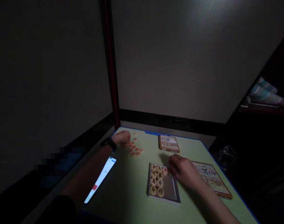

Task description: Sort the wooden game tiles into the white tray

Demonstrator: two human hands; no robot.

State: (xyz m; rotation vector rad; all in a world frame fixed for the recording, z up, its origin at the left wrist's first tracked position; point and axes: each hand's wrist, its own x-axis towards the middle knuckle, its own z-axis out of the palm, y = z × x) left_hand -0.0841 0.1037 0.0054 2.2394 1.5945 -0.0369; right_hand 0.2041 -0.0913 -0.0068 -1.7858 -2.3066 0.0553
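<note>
My right hand [184, 169] is at the upper right corner of a shallow open box [169, 190], its curled fingers on a round Chinese chess piece [170, 174] that is partly hidden under them. Two columns of wooden pieces with dark characters [160, 183] fill the box's left side, and a red-marked piece [165, 170] lies beside them in the top row. At the table's far left, my left hand [122, 137] is closed beside a loose group of red-marked chess pieces [133, 148]. Its fingertips are hidden, so I cannot see what they hold.
A phone with a lit screen [101, 179] lies along the left edge of the pale green table [130, 193]. One closed game box [169, 143] lies at the back, and a flat printed box or lid [213, 177] lies right, partly behind my forearm. Walls stand behind and left.
</note>
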